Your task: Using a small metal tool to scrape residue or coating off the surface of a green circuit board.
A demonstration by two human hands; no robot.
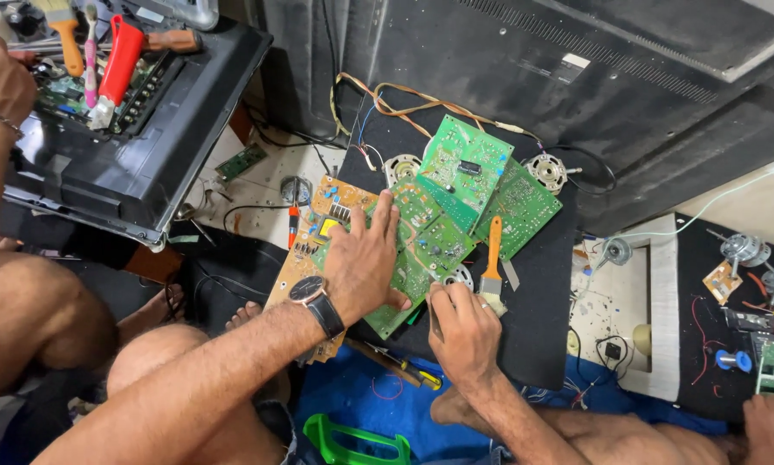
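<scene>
While both hands work over a pile of boards, the scene lists as follows, largest first.

Black mat (542, 284): dark pad on the floor carrying the boards; a large black panel leans behind it.
Open black housing (137, 164): upper left, well apart from the hands, with a red-handled tool (120, 56) and brushes on top.
Green circuit boards (464, 172): several overlapped, fanning up and right from the hands; one tan board (318, 250) lies at the left edge.
Left hand (365, 263): flat, fingers spread, pressing down on the lower green board (421, 250); wristwatch on the wrist.
Right hand (464, 331): curled closed just below the brush; exactly what it pinches cannot be told.
Brush (493, 263): orange handle, long axis near upright, bristles nearest the right hand, between the two hands and resting on the boards.
Obstructions: small round motor (546, 172) and loose wires beyond the boards; screwdriver (408, 368) below them.
</scene>
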